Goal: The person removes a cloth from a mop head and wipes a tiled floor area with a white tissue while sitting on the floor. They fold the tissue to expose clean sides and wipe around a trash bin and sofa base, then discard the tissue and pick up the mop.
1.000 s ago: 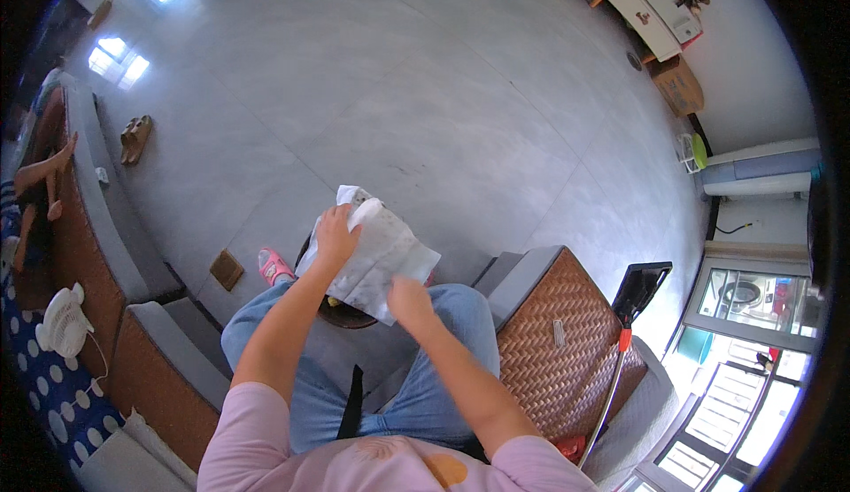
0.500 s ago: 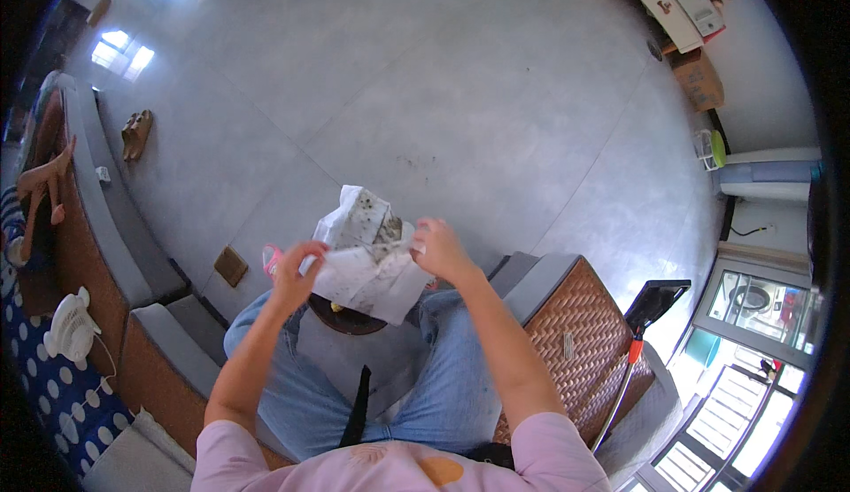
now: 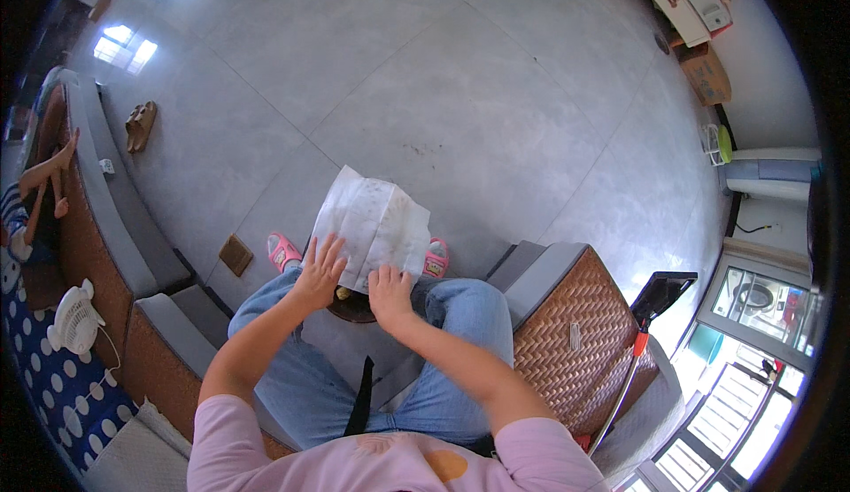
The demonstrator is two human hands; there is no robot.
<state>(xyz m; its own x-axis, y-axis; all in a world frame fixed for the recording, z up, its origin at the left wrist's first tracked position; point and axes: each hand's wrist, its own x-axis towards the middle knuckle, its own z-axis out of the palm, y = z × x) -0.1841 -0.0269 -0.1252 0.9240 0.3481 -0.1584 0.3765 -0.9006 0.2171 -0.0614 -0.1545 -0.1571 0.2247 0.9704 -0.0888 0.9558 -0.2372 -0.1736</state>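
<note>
The white sheet [image 3: 376, 217] extends forward from the left hand [image 3: 320, 271] and the right hand [image 3: 390, 293], partly covering a dark round surface [image 3: 354, 314]. The left hand, fingers spread, contacts the sheet's near-left edge. The right hand's fingers bend at its near edge; grip cannot be confirmed. Pink shoes [image 3: 282, 251] flank the sheet.

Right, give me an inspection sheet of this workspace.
Surface: dark round top, mostly covered.
Job's things: white sheet, smudged; small yellowish piece near its lower edge.
Clutter: brown sandals and brown square on the floor.
Grippers: left hand spread on the sheet; right hand curled at its near edge, grip unclear.
Cables: white cord at left; dark cable at far right.
Surroundings: woven brown furniture and long-handled tool at right; another person's legs at left.
</note>
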